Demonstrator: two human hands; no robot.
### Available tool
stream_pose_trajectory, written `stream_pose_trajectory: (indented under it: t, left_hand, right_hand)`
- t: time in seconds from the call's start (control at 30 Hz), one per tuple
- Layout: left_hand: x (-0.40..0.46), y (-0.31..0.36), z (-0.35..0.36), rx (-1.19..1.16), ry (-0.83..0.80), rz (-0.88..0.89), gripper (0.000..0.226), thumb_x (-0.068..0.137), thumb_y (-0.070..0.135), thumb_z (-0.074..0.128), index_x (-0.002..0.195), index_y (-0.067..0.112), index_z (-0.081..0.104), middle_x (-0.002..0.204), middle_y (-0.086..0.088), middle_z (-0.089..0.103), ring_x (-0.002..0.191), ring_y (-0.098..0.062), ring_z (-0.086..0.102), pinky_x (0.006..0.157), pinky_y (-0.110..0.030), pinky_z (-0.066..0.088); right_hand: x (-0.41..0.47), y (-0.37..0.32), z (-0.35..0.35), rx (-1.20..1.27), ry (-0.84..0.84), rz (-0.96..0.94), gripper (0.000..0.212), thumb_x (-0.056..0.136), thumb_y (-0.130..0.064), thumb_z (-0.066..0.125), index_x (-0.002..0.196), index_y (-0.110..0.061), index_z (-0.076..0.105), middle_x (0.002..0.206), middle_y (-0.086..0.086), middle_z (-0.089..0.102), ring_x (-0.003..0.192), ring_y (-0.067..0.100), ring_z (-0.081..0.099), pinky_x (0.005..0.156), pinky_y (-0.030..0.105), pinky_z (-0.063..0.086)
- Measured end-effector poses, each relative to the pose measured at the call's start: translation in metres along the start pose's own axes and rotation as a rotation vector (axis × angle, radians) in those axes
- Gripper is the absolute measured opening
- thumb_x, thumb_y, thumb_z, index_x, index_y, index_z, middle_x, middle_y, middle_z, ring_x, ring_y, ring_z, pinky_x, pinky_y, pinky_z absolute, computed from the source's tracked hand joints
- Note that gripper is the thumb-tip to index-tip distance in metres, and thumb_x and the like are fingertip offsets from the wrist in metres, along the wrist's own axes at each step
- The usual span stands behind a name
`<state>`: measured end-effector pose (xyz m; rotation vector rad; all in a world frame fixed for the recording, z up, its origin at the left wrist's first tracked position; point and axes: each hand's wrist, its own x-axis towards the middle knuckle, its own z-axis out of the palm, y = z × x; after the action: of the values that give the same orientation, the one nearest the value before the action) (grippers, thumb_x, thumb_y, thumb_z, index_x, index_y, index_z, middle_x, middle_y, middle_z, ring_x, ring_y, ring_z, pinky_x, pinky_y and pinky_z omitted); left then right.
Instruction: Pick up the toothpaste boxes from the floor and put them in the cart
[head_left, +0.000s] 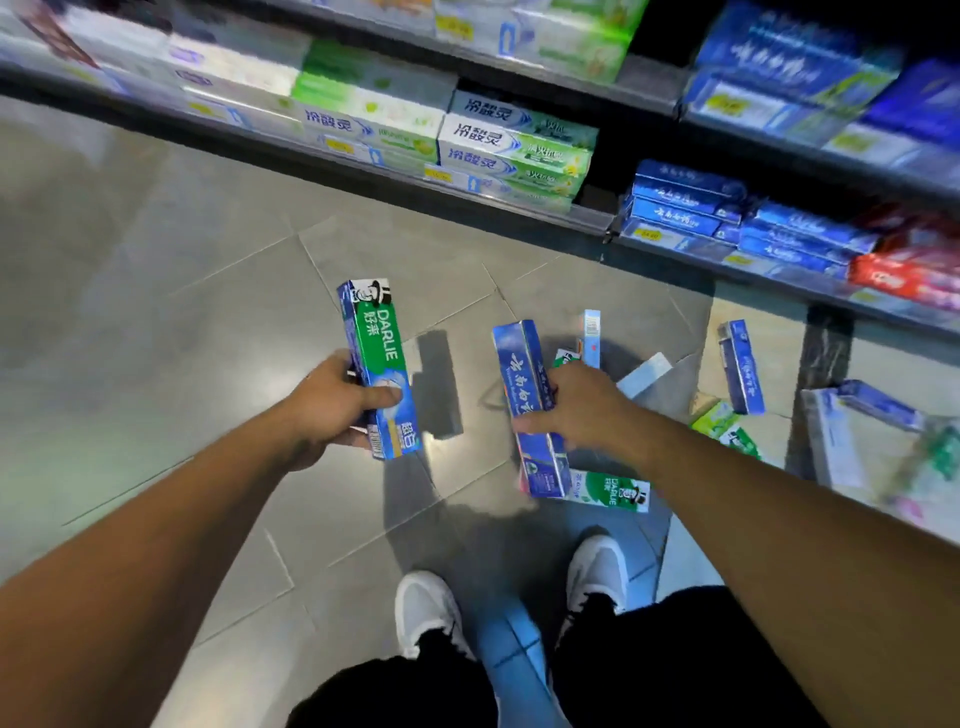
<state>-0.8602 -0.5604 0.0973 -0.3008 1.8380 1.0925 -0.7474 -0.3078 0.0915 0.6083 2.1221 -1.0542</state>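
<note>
Left hand (332, 400) clamps a green-and-blue DARLIE box (376, 364), held above the floor (208, 312) with its printed face up. Right hand (582, 400) grips a long blue box (527, 395) (white script along its side); more boxes (740, 366) lie scattered on the tiles below the shelves (519, 202).

Grey floor tiles (171, 291) with thin pale joints fill the middle and the 9 o'clock side, glossy enough to catch soft reflections. From 10 o'clock across to 3 o'clock runs a store shelf (597, 221) with a grey metal edge carrying small yellow price tags (649, 235). At 12 o'clock it holds stacked white-and-green cartons (514, 150); towards 2 o'clock, stacked blue cartons (685, 200); at 3 o'clock, red cartons (898, 278), blurred. At 6 o'clock, two white shoes (423, 608) stand on the tiles below black trouser legs (675, 665).
</note>
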Motion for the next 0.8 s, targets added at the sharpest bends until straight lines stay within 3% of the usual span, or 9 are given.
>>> stream_pose_trajectory:
  t: [0.1, 0.17, 0.23, 0.33, 0.4, 0.5, 0.63, 0.7, 0.8]
  left_hand:
    - [-0.088, 0.053, -0.014, 0.037, -0.005, 0.012, 0.04, 0.09, 0.007, 0.071, 0.124, 0.012, 0.05, 0.106, -0.011, 0.071, 0.078, -0.028, 0.073, 0.062, -0.041, 0.06]
    - [-0.147, 0.093, -0.021, 0.036, 0.002, 0.036, 0.039, 0.089, 0.008, 0.071, 0.122, 0.013, 0.051, 0.106, -0.011, 0.07, 0.078, -0.029, 0.072, 0.063, -0.042, 0.061]
    - [-0.205, 0.132, -0.025, 0.041, 0.008, 0.067, 0.036, 0.089, 0.01, 0.072, 0.119, 0.015, 0.052, 0.105, -0.011, 0.07, 0.075, -0.027, 0.072, 0.062, -0.042, 0.061]
    - [-0.288, 0.19, -0.028, 0.047, 0.016, 0.114, 0.035, 0.089, 0.012, 0.072, 0.118, 0.015, 0.053, 0.102, -0.01, 0.07, 0.067, -0.021, 0.071, 0.062, -0.042, 0.06]
    - [-0.338, 0.226, -0.025, 0.077, 0.01, 0.141, 0.032, 0.09, 0.013, 0.072, 0.116, 0.016, 0.054, 0.097, -0.007, 0.071, 0.065, -0.018, 0.071, 0.06, -0.039, 0.059]
    - [-0.399, 0.27, -0.016, 0.16, -0.01, 0.195, 0.027, 0.09, 0.012, 0.071, 0.111, 0.018, 0.055, 0.092, -0.006, 0.071, 0.063, -0.017, 0.07, 0.057, -0.039, 0.059]
    - [-0.45, 0.309, -0.001, 0.229, -0.003, 0.259, 0.026, 0.091, 0.012, 0.07, 0.11, 0.019, 0.055, 0.101, -0.01, 0.071, 0.082, -0.028, 0.073, 0.069, -0.051, 0.061]
    - [-0.465, 0.324, 0.011, 0.248, -0.013, 0.277, 0.023, 0.091, 0.013, 0.07, 0.108, 0.018, 0.056, 0.099, -0.009, 0.072, 0.082, -0.029, 0.073, 0.068, -0.053, 0.061]
    - [-0.479, 0.343, 0.033, 0.318, -0.075, 0.307, 0.021, 0.093, 0.013, 0.068, 0.109, 0.018, 0.054, 0.098, -0.008, 0.073, 0.078, -0.026, 0.073, 0.066, -0.051, 0.062]
  right_hand:
    - [-0.077, -0.053, -0.045, 0.042, 0.024, -0.049, 0.031, 0.08, -0.034, 0.08, 0.098, -0.012, 0.069, 0.092, 0.003, 0.071, 0.083, 0.016, 0.066, 0.068, 0.023, 0.044]
    - [-0.127, -0.087, -0.076, 0.07, 0.04, -0.072, 0.03, 0.079, -0.032, 0.081, 0.099, -0.011, 0.071, 0.094, 0.007, 0.074, 0.083, 0.019, 0.068, 0.07, 0.028, 0.052]
    - [-0.176, -0.12, -0.111, 0.104, 0.049, -0.093, 0.027, 0.077, -0.03, 0.083, 0.094, -0.012, 0.071, 0.087, 0.006, 0.074, 0.078, 0.02, 0.07, 0.074, 0.036, 0.058]
    - [-0.252, -0.165, -0.167, 0.105, 0.08, -0.123, 0.025, 0.075, -0.033, 0.084, 0.082, -0.014, 0.07, 0.076, 0.003, 0.072, 0.071, 0.021, 0.07, 0.07, 0.036, 0.059]
    - [-0.3, -0.187, -0.2, 0.178, 0.092, -0.143, 0.022, 0.076, -0.025, 0.084, 0.073, -0.017, 0.064, 0.07, 0.003, 0.069, 0.07, 0.023, 0.068, 0.072, 0.044, 0.058]
    - [-0.359, -0.202, -0.236, 0.162, 0.083, -0.176, 0.023, 0.076, -0.03, 0.085, 0.075, -0.016, 0.066, 0.073, 0.006, 0.072, 0.071, 0.029, 0.071, 0.073, 0.048, 0.06]
    - [-0.418, -0.205, -0.266, 0.241, 0.122, -0.177, 0.02, 0.079, -0.025, 0.083, 0.089, -0.014, 0.07, 0.074, 0.002, 0.075, 0.066, 0.016, 0.073, 0.068, 0.041, 0.062]
    - [-0.442, -0.202, -0.274, 0.263, 0.146, -0.156, 0.018, 0.08, -0.023, 0.082, 0.089, -0.013, 0.07, 0.069, -0.002, 0.073, 0.055, 0.009, 0.068, 0.061, 0.032, 0.06]
    - [-0.474, -0.188, -0.282, 0.368, 0.21, -0.092, 0.021, 0.08, -0.021, 0.082, 0.094, -0.011, 0.07, 0.068, -0.002, 0.072, 0.054, 0.011, 0.068, 0.054, 0.027, 0.055]
